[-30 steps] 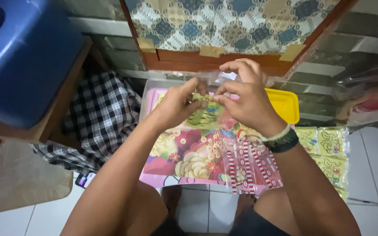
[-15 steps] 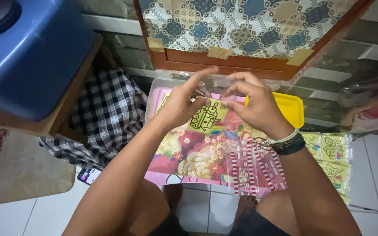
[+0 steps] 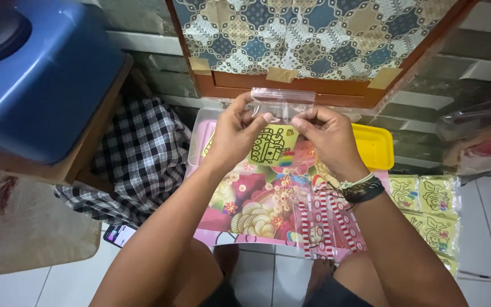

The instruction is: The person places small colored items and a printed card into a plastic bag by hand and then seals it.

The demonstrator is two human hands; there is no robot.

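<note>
Clear zip bag [image 3: 282, 105], yellow card [image 3: 273, 146] inside

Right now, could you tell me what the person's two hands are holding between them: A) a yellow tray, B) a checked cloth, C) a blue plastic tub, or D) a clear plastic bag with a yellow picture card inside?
D: the left hand and right hand pinch the top of a clear plastic bag with a yellow picture card inside.

Just beyond the fingers [image 3: 259, 118] a wooden frame [image 3: 291, 85] with patterned cloth [image 3: 313, 28] closes off the far side. To their left, a blue tub [image 3: 41, 85] on a wooden stand and a checked cloth [image 3: 137, 153] block the way. To the right lie a yellow lid [image 3: 376, 145] and, farther off, yellow packets [image 3: 427, 210]. Below the fingers the flowered tray [image 3: 257, 204] offers flat room between the forearms.
</note>
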